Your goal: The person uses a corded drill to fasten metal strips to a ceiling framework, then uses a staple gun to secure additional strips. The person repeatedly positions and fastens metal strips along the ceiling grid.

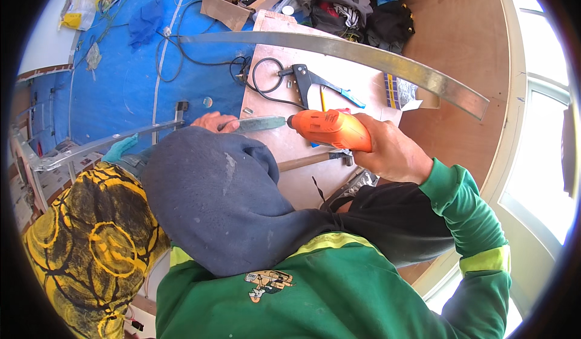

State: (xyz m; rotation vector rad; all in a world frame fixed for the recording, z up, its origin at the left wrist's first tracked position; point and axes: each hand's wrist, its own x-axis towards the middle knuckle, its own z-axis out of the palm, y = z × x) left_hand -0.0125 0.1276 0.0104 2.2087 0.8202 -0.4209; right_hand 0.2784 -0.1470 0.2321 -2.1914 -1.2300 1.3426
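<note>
My right hand (396,148) is wrapped round the body of an orange power drill (333,128), its nose pointing left. The nose is close to the end of a flat grey-green bar (261,123); I cannot tell whether they touch. Beyond my raised knee, my left hand (216,122) grips the bar's other end, partly hidden by the knee. Under both hands lies a pale board (260,100). A hammer (311,161) with a wooden handle rests nearer me, its head below the drill. Past the drill is a hand riveter (305,82) with dark and blue handles.
A long metal strip (339,47) spans the far side of the board. Black cable (257,78) loops there. An open box of small hardware (402,91) stands right. Cardboard box (239,6) and bags (387,21) lie farther off. A metal ladder (103,145) is at left, on blue sheeting.
</note>
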